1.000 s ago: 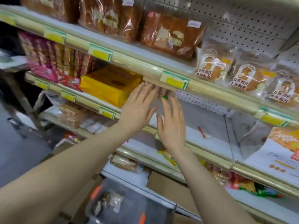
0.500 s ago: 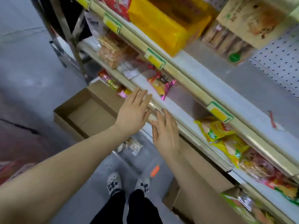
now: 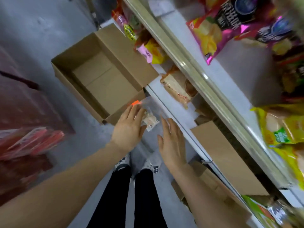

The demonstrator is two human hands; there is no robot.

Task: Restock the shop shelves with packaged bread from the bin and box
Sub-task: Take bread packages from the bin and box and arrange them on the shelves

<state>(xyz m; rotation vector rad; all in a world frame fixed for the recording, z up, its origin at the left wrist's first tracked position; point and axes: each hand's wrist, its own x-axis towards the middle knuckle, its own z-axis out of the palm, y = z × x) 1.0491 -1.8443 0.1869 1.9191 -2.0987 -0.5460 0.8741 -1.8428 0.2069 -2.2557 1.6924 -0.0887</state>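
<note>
Blurred red and pink packs (image 3: 24,142) lay at the far left on the grey floor (image 3: 41,30); their number could not be told.

Right of them stood one open brown cardboard box (image 3: 102,76), its flaps up and only bare cardboard showing inside. It sat on the floor against the foot of the shelving.

Near the centre, the person's left hand (image 3: 128,129) reached down with its fingers nearly straight and close together, gripping nothing. Its fingertips lay over one small clear-wrapped packet of pale bread (image 3: 150,120). Blur hid whether they touched the wrapper.

That packet lay inside a clear plastic bin (image 3: 151,105) on the floor, just beside the box's near corner. One orange clip (image 3: 135,102) showed at the bin's edge.

The right hand (image 3: 172,142) hovered just beside the packet, palm down, fingers straight and slightly spread, holding nothing.

Below the two hands were two legs in black trousers (image 3: 131,199) and two white patterned shoes (image 3: 121,163).

Further right, the white bottom shelf (image 3: 166,102) carried one clear-wrapped pack of sliced sandwich bread (image 3: 177,86), lying flat. One large piece of brown cardboard (image 3: 222,153) lay nearer along the same level.

Above ran a beige shelf rail (image 3: 189,63). On the shelf behind it lay two pink-and-black crisp bags (image 3: 213,27) and, at the far right edge, yellow snack bags (image 3: 283,125), too blurred to count.
</note>
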